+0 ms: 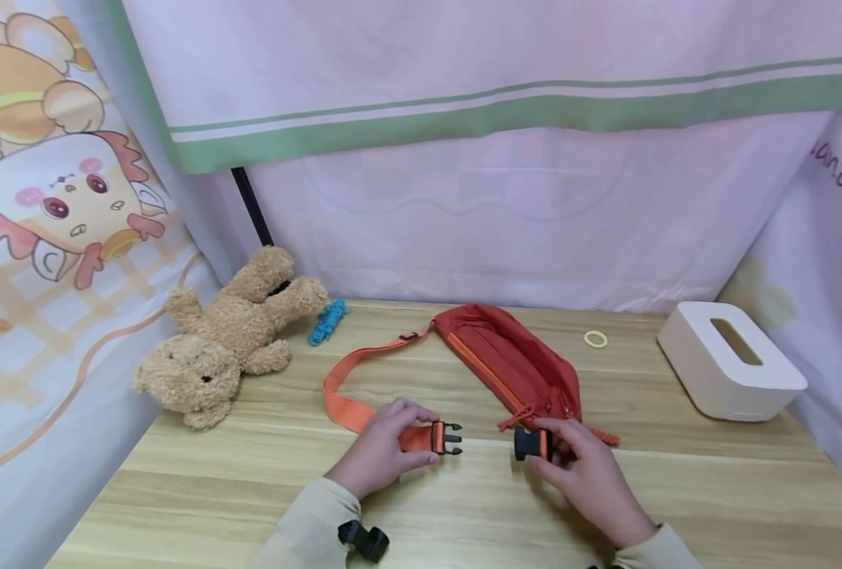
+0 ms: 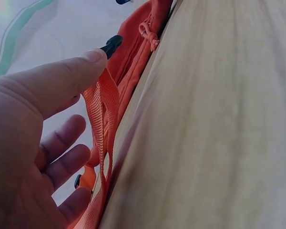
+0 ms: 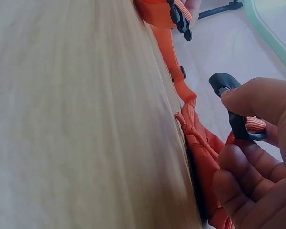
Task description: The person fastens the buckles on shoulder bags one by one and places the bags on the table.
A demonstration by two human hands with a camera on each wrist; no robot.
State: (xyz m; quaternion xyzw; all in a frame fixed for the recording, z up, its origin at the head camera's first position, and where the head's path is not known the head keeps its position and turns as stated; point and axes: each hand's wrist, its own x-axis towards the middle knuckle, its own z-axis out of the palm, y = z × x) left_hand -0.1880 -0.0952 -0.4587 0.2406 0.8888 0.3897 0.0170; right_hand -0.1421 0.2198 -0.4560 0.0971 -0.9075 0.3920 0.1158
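Note:
A red waist bag (image 1: 509,359) lies on the table with its orange strap (image 1: 343,403) looping out to the left. My left hand (image 1: 389,446) pinches the pronged half of a black buckle (image 1: 446,438) between thumb and fingertips, prongs pointing right. Across a short gap, my right hand (image 1: 588,474) holds the socket half of the buckle (image 1: 532,444), its mouth facing left. The two halves are apart. In the right wrist view the thumb presses on the socket half (image 3: 236,109). In the left wrist view the strap (image 2: 102,109) hangs below the pinching fingers.
A teddy bear (image 1: 229,332) lies at the left, with a bundle of blue cord (image 1: 328,322) beside it. Behind the bag to the right is a pale yellow ring (image 1: 595,339). A white tissue box (image 1: 734,359) stands at the right. Curtains border the wooden table (image 1: 464,521).

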